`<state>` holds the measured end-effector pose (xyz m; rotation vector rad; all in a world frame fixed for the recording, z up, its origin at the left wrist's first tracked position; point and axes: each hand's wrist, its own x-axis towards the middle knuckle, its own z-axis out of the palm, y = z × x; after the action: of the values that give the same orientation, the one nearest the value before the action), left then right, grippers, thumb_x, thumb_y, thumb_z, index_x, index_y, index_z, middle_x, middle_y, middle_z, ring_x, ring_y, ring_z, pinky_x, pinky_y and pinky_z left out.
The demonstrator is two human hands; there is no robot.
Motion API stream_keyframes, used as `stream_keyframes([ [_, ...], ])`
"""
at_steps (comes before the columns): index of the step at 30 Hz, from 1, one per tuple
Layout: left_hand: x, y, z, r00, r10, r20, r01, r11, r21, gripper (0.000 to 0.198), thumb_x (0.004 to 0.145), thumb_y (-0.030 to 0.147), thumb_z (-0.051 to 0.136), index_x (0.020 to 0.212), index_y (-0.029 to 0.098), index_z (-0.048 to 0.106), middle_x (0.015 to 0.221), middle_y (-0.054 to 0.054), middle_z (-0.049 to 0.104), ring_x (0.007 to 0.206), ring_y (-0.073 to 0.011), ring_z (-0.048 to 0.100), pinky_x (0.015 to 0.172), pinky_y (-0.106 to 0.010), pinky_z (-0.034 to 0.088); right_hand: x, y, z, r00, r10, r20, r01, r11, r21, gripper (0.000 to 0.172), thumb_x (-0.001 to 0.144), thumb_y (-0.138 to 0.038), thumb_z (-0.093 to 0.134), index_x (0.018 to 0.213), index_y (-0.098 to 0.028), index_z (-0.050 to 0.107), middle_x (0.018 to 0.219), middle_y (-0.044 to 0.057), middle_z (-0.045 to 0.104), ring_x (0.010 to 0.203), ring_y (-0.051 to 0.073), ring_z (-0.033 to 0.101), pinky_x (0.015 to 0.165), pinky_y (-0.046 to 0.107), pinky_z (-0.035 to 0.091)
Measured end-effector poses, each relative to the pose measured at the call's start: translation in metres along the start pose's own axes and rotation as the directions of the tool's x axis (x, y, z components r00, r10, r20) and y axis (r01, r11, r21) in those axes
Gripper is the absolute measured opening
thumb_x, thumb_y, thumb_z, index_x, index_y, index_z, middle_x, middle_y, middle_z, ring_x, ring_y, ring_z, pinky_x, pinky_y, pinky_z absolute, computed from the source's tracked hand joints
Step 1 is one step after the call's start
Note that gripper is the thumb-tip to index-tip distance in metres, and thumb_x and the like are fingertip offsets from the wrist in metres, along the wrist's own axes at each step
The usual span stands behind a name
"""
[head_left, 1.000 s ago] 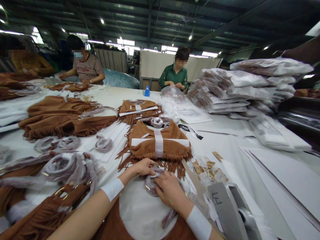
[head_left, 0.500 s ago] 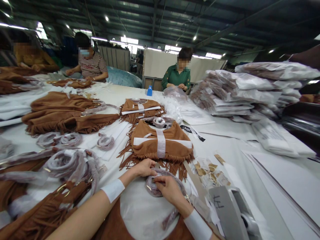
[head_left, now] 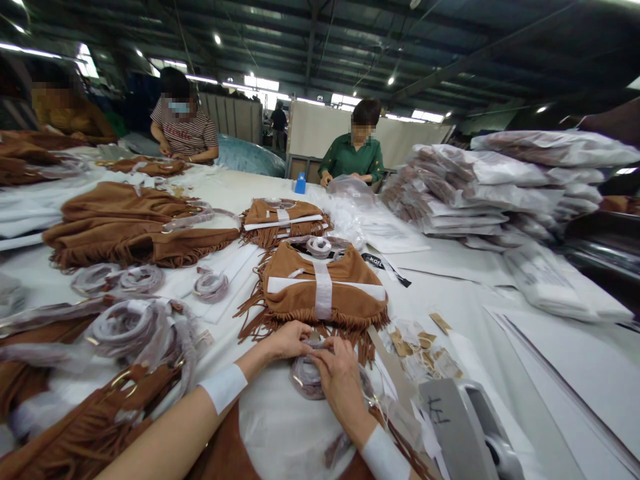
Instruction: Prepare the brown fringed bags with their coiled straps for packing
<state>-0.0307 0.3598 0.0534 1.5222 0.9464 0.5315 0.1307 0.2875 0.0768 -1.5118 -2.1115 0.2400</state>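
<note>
Both hands meet over a coiled bag strap (head_left: 305, 381) in clear plastic wrap. My left hand (head_left: 286, 341) pinches the coil's far edge. My right hand (head_left: 343, 375) is closed on the coil's top, its fingertips close to those of the left. Exactly what lies between the fingertips is hidden. Below the coil is a brown suede bag (head_left: 227, 445), with white padding (head_left: 275, 433) showing in its curved opening. Just beyond the hands lies a folded fringed suede bag (head_left: 295, 299) with a white band around it. Each wrist wears a pale strip of tape.
A grey tape dispenser (head_left: 453, 423) stands at right, near tan hang tags (head_left: 425, 343). More strap coils (head_left: 211, 285) and brown bags (head_left: 145, 227) lie left. Plastic-wrapped packages (head_left: 480, 183) are stacked at back right. Several co-workers, one in a green shirt (head_left: 353, 160), work across the table.
My right hand has moved up along the coil, its fingers now beside my left fingertips. My left hand stays almost in place. The co-worker in green has moved their hands apart.
</note>
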Motion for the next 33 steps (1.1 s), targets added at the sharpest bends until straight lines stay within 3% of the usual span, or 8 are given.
stream_keyframes([
  [3,-0.001,0.0,0.0,1.0,0.004,0.025,-0.003,0.999,-0.048,0.018,0.056,0.023,0.066,0.064,0.016,0.052,0.061,0.007,0.043,0.06,-0.0094,0.037,0.055,-0.023,0.028,0.0,0.011,0.009,0.999,-0.019,-0.047,0.022,0.997,0.075,0.016,0.088,-0.023,0.054,0.083,-0.021,0.07,0.112,0.01,0.064,0.108,0.027,0.054,0.093,0.044,0.042],
  [10,0.005,0.004,-0.009,0.997,-0.077,0.025,0.079,0.993,-0.093,0.028,0.066,0.041,0.059,0.056,0.016,0.051,0.054,0.006,0.039,0.052,-0.0079,0.029,0.049,-0.024,0.022,-0.001,0.019,0.017,0.999,-0.012,-0.045,0.019,0.985,0.17,0.018,0.093,-0.025,0.046,0.088,-0.021,0.063,0.105,0.007,0.067,0.103,0.023,0.058,0.092,0.041,0.041],
  [14,0.01,0.0,-0.006,0.99,-0.139,-0.016,0.137,0.987,-0.082,0.024,0.054,0.034,0.068,0.057,0.016,0.052,0.05,0.007,0.04,0.048,-0.0064,0.029,0.047,-0.023,0.02,-0.003,0.014,0.013,0.999,-0.025,-0.026,0.029,0.988,0.154,0.018,0.095,-0.025,0.045,0.087,-0.021,0.061,0.097,0.005,0.066,0.094,0.021,0.058,0.087,0.038,0.04],
  [23,0.022,-0.003,0.004,0.978,-0.133,-0.16,0.131,0.991,-0.024,0.018,0.049,0.02,0.07,0.061,0.014,0.06,0.057,0.003,0.054,0.053,-0.0087,0.041,0.05,-0.022,0.029,-0.003,0.021,0.02,0.999,0.009,-0.033,-0.003,0.988,0.153,0.022,0.096,-0.029,0.043,0.082,-0.021,0.059,0.083,0.004,0.064,0.085,0.02,0.058,0.081,0.035,0.04],
  [29,0.012,0.005,0.001,0.996,-0.064,-0.058,0.063,0.998,-0.027,0.021,0.062,0.026,0.065,0.077,0.012,0.067,0.064,0.002,0.059,0.058,-0.0101,0.046,0.055,-0.021,0.035,0.0,0.025,0.02,0.997,0.056,-0.046,-0.048,0.985,0.164,0.019,0.093,-0.027,0.046,0.082,-0.021,0.06,0.082,0.004,0.065,0.085,0.02,0.058,0.079,0.035,0.04],
  [33,0.005,0.006,0.001,0.999,-0.03,0.029,0.031,0.999,-0.027,0.034,0.058,0.025,0.072,0.09,0.013,0.069,0.071,0.002,0.062,0.065,-0.0124,0.051,0.061,-0.022,0.039,0.001,0.027,0.025,0.995,0.056,-0.078,-0.043,0.985,0.166,0.017,0.091,-0.025,0.048,0.082,-0.02,0.062,0.085,0.005,0.067,0.086,0.021,0.06,0.081,0.036,0.043],
])
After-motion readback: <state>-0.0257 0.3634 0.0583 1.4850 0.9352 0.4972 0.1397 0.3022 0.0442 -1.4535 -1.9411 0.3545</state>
